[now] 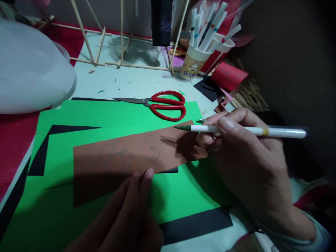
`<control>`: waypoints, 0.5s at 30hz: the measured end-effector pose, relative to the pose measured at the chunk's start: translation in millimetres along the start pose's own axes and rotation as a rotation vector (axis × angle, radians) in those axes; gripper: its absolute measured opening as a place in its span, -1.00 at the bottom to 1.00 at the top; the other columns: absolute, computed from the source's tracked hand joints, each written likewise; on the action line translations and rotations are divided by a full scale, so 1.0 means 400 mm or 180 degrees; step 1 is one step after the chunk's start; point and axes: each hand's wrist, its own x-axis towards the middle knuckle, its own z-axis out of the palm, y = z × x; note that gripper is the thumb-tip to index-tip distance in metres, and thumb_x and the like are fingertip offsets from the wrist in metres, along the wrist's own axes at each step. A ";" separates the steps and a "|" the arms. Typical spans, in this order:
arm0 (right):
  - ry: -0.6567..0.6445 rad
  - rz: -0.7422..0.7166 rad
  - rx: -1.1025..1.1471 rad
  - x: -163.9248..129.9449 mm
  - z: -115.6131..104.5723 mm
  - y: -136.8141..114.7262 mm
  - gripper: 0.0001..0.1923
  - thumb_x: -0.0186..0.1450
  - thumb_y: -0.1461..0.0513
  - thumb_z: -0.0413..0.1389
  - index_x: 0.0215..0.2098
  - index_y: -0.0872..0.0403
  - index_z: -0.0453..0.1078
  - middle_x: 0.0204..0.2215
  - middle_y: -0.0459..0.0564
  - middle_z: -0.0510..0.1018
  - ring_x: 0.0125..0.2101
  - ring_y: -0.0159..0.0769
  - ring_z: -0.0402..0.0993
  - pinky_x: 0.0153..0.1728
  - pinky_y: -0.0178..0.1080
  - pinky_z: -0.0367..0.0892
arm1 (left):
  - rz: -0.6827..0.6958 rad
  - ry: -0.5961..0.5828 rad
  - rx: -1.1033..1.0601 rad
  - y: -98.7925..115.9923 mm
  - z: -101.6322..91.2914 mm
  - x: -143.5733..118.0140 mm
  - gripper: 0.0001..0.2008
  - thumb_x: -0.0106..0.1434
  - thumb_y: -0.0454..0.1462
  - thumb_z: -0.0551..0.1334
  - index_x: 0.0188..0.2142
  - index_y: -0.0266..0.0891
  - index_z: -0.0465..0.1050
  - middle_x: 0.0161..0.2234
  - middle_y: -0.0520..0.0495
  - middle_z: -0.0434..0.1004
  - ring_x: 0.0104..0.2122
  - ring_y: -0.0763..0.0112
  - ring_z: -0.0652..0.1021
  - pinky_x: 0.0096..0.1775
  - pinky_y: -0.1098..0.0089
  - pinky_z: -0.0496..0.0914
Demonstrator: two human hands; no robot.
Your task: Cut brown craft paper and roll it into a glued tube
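Note:
A green-tipped white felt-tip pen (252,131) is gripped between the thumb and fingers of my right hand (244,154). Its tip is over the right part of a brown paper strip (139,168), and I cannot tell whether it touches. Faint dark drawn lines show on the strip's left and middle. At the strip's lower edge, my left hand (131,213) has its fingers drawn together, holding the paper; its palm side is hidden. Beneath lie green paper sheets (183,196). Just beyond the strip, red-handled scissors (168,105) rest on the green paper.
Black paper pieces (196,224) lie around and on the green sheets. A rabbit-print paper cup (194,64) of pens stands at the back right, near a red paper roll (229,76). A wooden stick frame (121,42) stands behind, and a shiny white rounded object (34,70) at left.

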 end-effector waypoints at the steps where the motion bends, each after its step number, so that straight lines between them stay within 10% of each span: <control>1: -0.0039 0.0077 0.0052 -0.001 0.002 0.000 -0.85 0.35 0.30 0.17 -0.40 0.04 0.39 -0.42 -0.08 0.56 -0.48 -0.35 0.57 -0.50 -0.33 0.50 | 0.0034 -0.0025 0.0019 -0.003 -0.002 -0.003 -0.85 0.28 -0.50 0.19 -0.31 -0.23 0.36 0.32 -0.21 0.28 0.35 0.21 0.26 0.36 0.27 0.17; 6: -0.0348 0.0228 -0.0503 -0.038 0.005 -0.013 -0.97 0.39 0.25 0.17 -0.24 0.01 0.39 -0.21 -0.05 0.59 -0.32 -0.32 0.64 -0.28 -0.28 0.60 | 0.0353 -0.0269 0.0274 -0.023 -0.024 -0.021 -0.82 0.33 -0.34 0.17 -0.09 -0.29 0.45 0.20 -0.26 0.44 0.36 -0.01 0.24 0.36 0.11 0.20; 11: -0.1550 -0.0901 -0.1970 -0.088 -0.040 -0.022 -0.67 0.38 0.37 0.06 0.07 -0.01 0.41 0.14 0.06 0.52 0.14 -0.16 0.49 0.18 -0.17 0.43 | 0.0419 -0.0259 0.0361 -0.037 -0.035 -0.033 -0.65 0.32 -0.34 0.08 0.07 -0.32 0.42 0.12 -0.23 0.51 0.37 -0.03 0.21 0.36 0.05 0.16; 15: -0.1811 -0.1667 -0.2626 -0.117 -0.051 -0.011 -0.60 0.42 0.39 -0.05 0.13 0.02 0.42 0.11 0.12 0.60 0.16 -0.09 0.50 0.24 0.00 0.38 | 0.0410 -0.0219 0.0495 -0.033 -0.035 -0.042 -0.67 0.34 -0.30 0.09 0.05 -0.30 0.43 0.10 -0.23 0.52 0.31 -0.01 0.32 0.32 0.04 0.23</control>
